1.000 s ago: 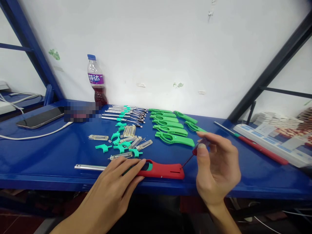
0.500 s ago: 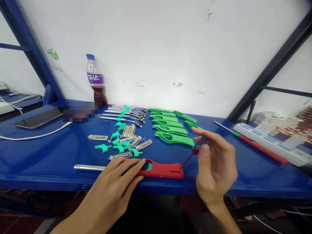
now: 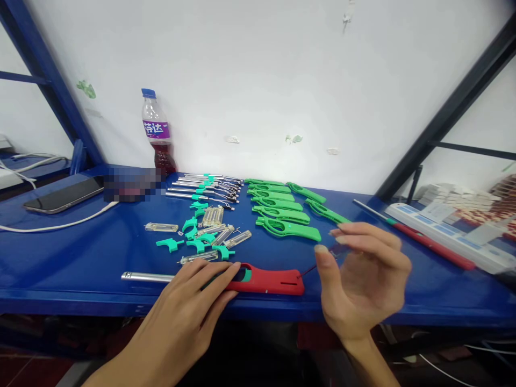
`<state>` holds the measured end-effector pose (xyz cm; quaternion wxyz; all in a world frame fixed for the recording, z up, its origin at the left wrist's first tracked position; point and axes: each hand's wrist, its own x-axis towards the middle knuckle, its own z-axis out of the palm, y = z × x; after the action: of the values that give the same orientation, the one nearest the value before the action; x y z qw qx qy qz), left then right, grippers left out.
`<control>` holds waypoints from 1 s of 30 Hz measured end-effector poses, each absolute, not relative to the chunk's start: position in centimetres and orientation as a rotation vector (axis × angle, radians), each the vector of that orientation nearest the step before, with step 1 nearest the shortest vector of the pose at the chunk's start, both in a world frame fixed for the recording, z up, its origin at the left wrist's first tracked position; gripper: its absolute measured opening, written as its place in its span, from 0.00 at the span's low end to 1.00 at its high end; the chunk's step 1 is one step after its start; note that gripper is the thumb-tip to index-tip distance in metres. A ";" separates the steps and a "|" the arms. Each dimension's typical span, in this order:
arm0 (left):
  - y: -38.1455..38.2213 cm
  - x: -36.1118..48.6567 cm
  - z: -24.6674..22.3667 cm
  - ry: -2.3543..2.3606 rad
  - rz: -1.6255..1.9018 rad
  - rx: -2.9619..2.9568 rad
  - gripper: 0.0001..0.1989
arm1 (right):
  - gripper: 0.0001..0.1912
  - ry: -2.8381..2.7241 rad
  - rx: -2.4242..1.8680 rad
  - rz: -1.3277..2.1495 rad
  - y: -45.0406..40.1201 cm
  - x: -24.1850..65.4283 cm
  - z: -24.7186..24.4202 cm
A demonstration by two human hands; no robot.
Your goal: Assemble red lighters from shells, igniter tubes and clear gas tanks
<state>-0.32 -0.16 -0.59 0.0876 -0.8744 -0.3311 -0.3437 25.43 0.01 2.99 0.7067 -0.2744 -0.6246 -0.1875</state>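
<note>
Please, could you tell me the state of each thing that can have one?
Red lighter: lying flat
Screwdriver: slanted, tip at that lighter's wide end
Left hand: closed over the red lighter
Right hand: beside the screwdriver's handle, grip unclear
Bottle: upright, capped, partly filled
Phone: flat, screen dark
Teal pieces: loose, scattered
Green casings: lying apart from the red lighter

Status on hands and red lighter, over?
Left hand holding red lighter on table. Right hand at screwdriver, grip blurred; tip at lighter's end. Green casings beyond, not in the way.
</note>
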 end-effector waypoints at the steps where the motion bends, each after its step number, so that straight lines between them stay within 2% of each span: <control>1: -0.2 -0.3 -0.6 -0.987 -1.027 -2.597 0.19 | 0.27 -1.389 -0.601 -0.422 0.0 25.5 3.0; 6: -0.2 -0.3 -0.6 -1.007 -1.040 -2.591 0.18 | 0.24 -1.395 -0.673 -0.254 -0.2 25.3 2.7; 12: -0.2 -0.4 -0.5 -1.008 -1.031 -2.605 0.19 | 0.27 -1.408 -0.585 -0.464 0.1 25.5 2.9; 18: -0.2 -0.3 -0.5 -0.990 -1.024 -2.601 0.18 | 0.27 -1.426 -0.652 -0.299 -0.3 25.4 2.7; 23: -0.2 -0.3 -0.6 -0.989 -1.005 -2.607 0.19 | 0.32 -1.420 -0.578 -0.470 -0.1 25.6 2.8; 27: -0.3 -0.3 -0.5 -1.000 -1.013 -2.590 0.19 | 0.29 -1.428 -0.675 -0.330 -0.1 25.4 2.6; 30: -0.2 -0.3 -0.5 -1.009 -1.011 -2.597 0.18 | 0.25 -1.418 -0.627 -0.420 -0.1 25.4 2.8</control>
<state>-0.30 -0.23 -0.46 0.0889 -0.8728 -0.3390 -0.3397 25.39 -0.06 2.82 0.6943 -0.2810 -0.6353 -0.1882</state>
